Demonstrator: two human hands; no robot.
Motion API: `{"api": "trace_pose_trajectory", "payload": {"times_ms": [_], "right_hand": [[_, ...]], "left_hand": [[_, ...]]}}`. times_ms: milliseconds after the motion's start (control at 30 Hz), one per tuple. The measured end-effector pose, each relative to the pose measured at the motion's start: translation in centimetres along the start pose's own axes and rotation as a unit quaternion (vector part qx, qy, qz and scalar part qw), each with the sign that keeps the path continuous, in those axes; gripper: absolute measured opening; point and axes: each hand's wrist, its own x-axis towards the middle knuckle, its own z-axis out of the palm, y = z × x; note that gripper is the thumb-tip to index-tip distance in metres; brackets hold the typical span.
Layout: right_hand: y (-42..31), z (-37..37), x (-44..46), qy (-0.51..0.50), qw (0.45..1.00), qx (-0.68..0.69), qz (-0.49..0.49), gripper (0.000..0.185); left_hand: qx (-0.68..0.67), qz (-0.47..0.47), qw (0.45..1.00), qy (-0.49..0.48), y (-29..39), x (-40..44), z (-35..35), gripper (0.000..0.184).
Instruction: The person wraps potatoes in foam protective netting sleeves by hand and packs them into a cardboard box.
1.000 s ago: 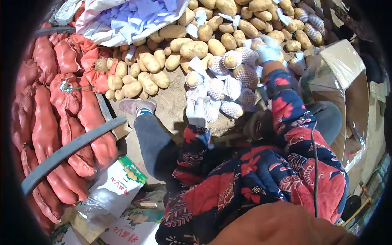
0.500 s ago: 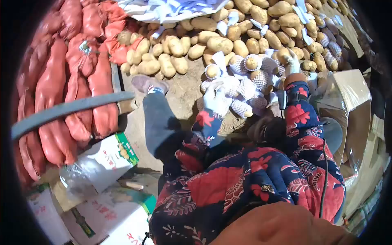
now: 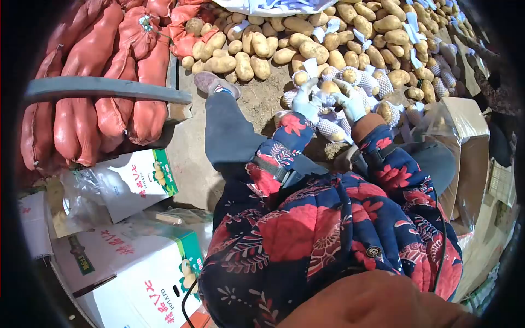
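Observation:
My left hand, in a pale glove, has its fingers curled at the edge of the wrapped potatoes; white netting shows by its fingertips, but what they grip is hard to make out. Facing it, my right hand, gloved too, has its fingertips closed on a bare potato between the two hands. Potatoes in white foam nets lie below and around the hands. Beyond them spreads a pile of bare potatoes, with strips of pale foam scattered over it.
Red sacks fill the left, crossed by a grey curved bar. Printed potato cartons lie lower left. An open cardboard box stands at the right. A white sack of foam pieces is at the top.
My right hand has come back from the pile towards my left hand, and a bare potato is now between them. The view has shifted, showing more of the cartons.

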Motion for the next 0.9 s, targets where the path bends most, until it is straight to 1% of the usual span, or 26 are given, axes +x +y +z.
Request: {"api": "trace_pose_trajectory", "payload": {"times_ms": [33, 67, 133, 167, 200, 267, 300, 333, 400, 433, 467, 533, 567, 600, 667, 700, 767, 800, 833, 867, 900], "right_hand": [[0.7, -0.1, -0.4, 0.014, 0.998, -0.022, -0.049, 0.049], [-0.1, -0.2, -0.8, 0.015, 0.998, -0.022, -0.050, 0.049], [-1.7, -0.4, -1.7, 0.015, 0.999, 0.000, 0.043, 0.049], [-1.4, -0.7, -1.7, 0.029, 0.998, 0.017, 0.046, 0.048], [-1.1, -0.7, -1.6, 0.030, 0.998, 0.018, 0.044, 0.048], [-0.2, -0.9, -1.7, 0.048, 0.997, 0.044, 0.037, 0.046], [-0.3, -0.8, -1.7, 0.044, 0.998, 0.015, 0.039, 0.045], [-0.4, -0.8, -1.8, 0.045, 0.998, 0.016, 0.038, 0.045], [-0.7, -0.4, -2.0, 0.058, 0.997, 0.033, 0.045, 0.046], [-1.3, -0.5, -2.1, 0.053, 0.997, 0.004, 0.058, 0.046], [-1.3, -0.6, -2.1, 0.053, 0.997, 0.005, 0.058, 0.046], [-0.9, -0.9, -2.2, 0.047, 0.996, 0.049, 0.053, 0.045], [-0.9, -0.9, -2.1, 0.058, 0.993, 0.078, 0.073, 0.044], [-1.0, -1.1, -2.1, 0.059, 0.992, 0.079, 0.074, 0.044], [-0.9, -1.4, -2.0, 0.046, 0.992, 0.086, 0.073, 0.046], [-0.7, -1.3, -1.9, 0.047, 0.992, 0.088, 0.074, 0.046], [0.2, -1.0, -1.8, 0.054, 0.998, 0.030, 0.031, 0.047], [0.3, -1.0, -1.9, 0.055, 0.998, 0.031, 0.031, 0.047], [0.3, -1.0, -1.9, 0.054, 0.998, 0.025, 0.036, 0.050], [0.4, -0.9, -1.9, 0.054, 0.998, 0.019, 0.039, 0.054], [0.6, -0.6, -1.9, 0.061, 0.994, -0.092, -0.028, 0.063]], "left_hand": [[-0.039, -0.008, 0.999, 0.000, -1.5, -0.2, -0.3, 0.025], [-0.077, -0.016, 0.997, 0.000, -1.9, -0.4, -0.3, 0.024], [-0.132, -0.183, 0.973, -0.055, 1.7, -0.9, -0.4, 0.030], [-0.045, -0.135, 0.988, -0.061, 3.1, -1.2, -0.1, 0.027], [-0.044, -0.134, 0.988, -0.062, 3.1, -1.2, 0.1, 0.027], [-0.092, -0.139, 0.986, -0.017, 2.4, -1.4, 0.2, 0.030], [-0.057, -0.144, 0.987, -0.043, 2.8, -1.4, -0.3, 0.041], [-0.056, -0.144, 0.987, -0.044, 3.0, -1.6, -0.1, 0.041], [-0.103, -0.141, 0.984, -0.024, 3.2, -1.9, 0.3, 0.043], [-0.042, -0.067, 0.997, -0.026, 2.1, -1.8, 0.2, 0.040], [-0.041, -0.067, 0.997, -0.026, 1.5, -1.9, 0.3, 0.040], [-0.080, -0.064, 0.993, -0.057, 2.1, -2.4, 0.7, 0.039], [-0.149, -0.120, 0.981, -0.036, 2.5, -2.4, 0.9, 0.037], [-0.149, -0.121, 0.981, -0.037, 2.6, -2.5, 1.0, 0.037], [-0.262, -0.165, 0.951, -0.025, 2.6, -2.5, 1.0, 0.036], [-0.170, -0.148, 0.974, -0.033, 2.3, -1.9, 0.5, 0.037], [-0.146, -0.146, 0.978, -0.022, 1.0, -2.3, 0.8, 0.034], [-0.123, -0.144, 0.982, -0.010, 1.3, -2.5, 1.3, 0.031], [-0.029, -0.073, 0.997, -0.011, 1.8, -2.3, 1.3, 0.024], [-0.028, -0.074, 0.997, -0.013, 2.2, -2.5, 1.3, 0.024], [0.082, -0.076, 0.994, -0.007, 2.7, -2.8, 1.2, 0.027]]}}
